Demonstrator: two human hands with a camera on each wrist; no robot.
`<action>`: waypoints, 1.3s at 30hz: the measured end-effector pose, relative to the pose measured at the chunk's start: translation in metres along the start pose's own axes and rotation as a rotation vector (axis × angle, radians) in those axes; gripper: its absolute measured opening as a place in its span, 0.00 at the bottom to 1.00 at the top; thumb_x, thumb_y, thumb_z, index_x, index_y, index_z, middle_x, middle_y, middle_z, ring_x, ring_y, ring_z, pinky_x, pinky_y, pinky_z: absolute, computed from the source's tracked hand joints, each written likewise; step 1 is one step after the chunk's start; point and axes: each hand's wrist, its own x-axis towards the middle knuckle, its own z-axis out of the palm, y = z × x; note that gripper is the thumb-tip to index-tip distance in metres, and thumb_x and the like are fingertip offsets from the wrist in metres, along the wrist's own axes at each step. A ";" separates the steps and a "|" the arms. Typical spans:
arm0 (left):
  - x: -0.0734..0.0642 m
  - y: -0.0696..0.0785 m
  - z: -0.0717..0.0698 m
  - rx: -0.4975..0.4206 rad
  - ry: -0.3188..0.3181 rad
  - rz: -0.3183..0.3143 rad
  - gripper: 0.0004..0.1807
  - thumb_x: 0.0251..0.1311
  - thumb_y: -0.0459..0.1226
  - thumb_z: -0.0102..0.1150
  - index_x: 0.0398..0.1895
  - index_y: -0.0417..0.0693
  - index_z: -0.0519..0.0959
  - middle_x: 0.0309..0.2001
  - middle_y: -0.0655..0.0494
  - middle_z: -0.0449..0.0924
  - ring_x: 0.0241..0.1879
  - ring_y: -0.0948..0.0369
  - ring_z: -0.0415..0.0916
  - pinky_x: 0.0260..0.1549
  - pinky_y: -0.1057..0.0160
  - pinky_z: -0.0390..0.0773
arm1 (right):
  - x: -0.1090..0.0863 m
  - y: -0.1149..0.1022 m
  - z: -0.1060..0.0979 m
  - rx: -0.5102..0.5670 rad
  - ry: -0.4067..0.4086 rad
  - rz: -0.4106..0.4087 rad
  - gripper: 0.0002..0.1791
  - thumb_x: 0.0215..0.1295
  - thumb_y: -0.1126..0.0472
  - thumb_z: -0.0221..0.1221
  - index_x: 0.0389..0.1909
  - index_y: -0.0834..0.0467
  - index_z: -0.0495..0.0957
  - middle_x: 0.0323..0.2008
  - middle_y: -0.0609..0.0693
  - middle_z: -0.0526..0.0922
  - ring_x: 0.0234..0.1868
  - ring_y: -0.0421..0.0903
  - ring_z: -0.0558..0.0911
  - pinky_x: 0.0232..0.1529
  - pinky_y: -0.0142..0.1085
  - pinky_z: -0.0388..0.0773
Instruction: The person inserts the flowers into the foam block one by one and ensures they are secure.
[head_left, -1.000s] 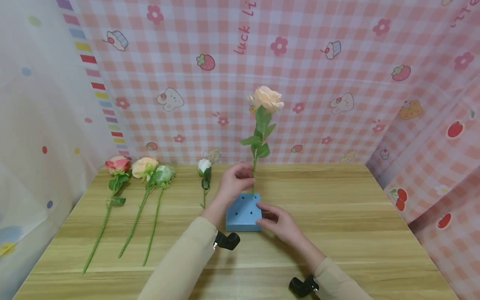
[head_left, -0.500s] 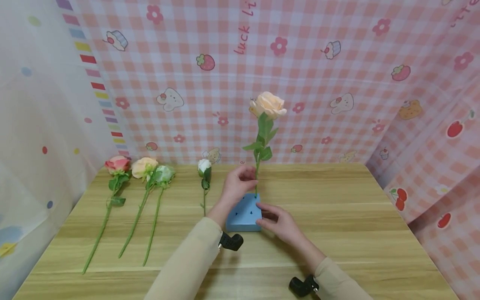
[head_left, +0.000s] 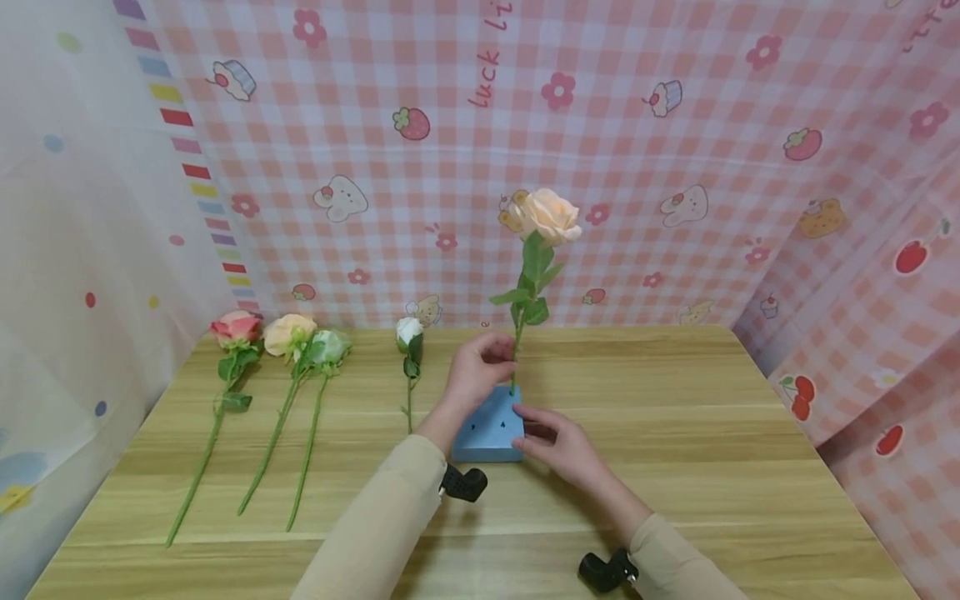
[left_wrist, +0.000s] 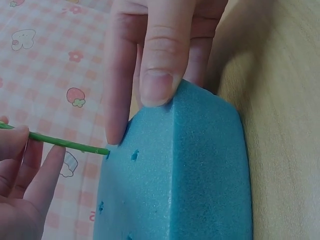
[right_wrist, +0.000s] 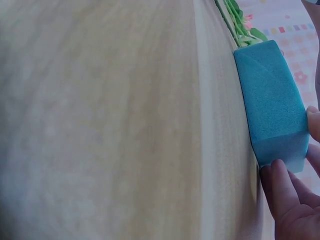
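My left hand (head_left: 474, 375) pinches the green stem (left_wrist: 75, 146) of a peach rose (head_left: 549, 218) between thumb and fingers. The rose stands nearly upright, its bloom leaning slightly right. Its stem's lower end is at a hole near the far right corner of a blue foam block (head_left: 489, 437). In the left wrist view, several small holes show in the block's top face. My right hand (head_left: 558, 446) holds the block at its right side, thumb near the front corner and index finger towards the back one. The left hand and wrist hide the block's far left part.
Left on the wooden table (head_left: 675, 417) lie a pink rose (head_left: 236, 330), another peach rose (head_left: 289, 335) and a pale green flower (head_left: 328, 350). A white rose (head_left: 409, 332) lies nearer, just left of my left forearm. A checked curtain (head_left: 637, 167) rises behind the table.
The peach rose has come down and shifted right, its stem end now at the block's far right hole. My left hand has moved slightly right with it; right hand and block stay put.
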 end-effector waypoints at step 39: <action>-0.008 -0.019 0.007 0.209 0.014 0.094 0.11 0.54 0.22 0.66 0.40 0.39 0.82 0.34 0.50 0.83 0.39 0.54 0.81 0.43 0.57 0.82 | -0.001 -0.001 0.001 0.042 0.016 -0.014 0.26 0.64 0.67 0.65 0.62 0.70 0.73 0.57 0.68 0.77 0.55 0.62 0.79 0.56 0.43 0.78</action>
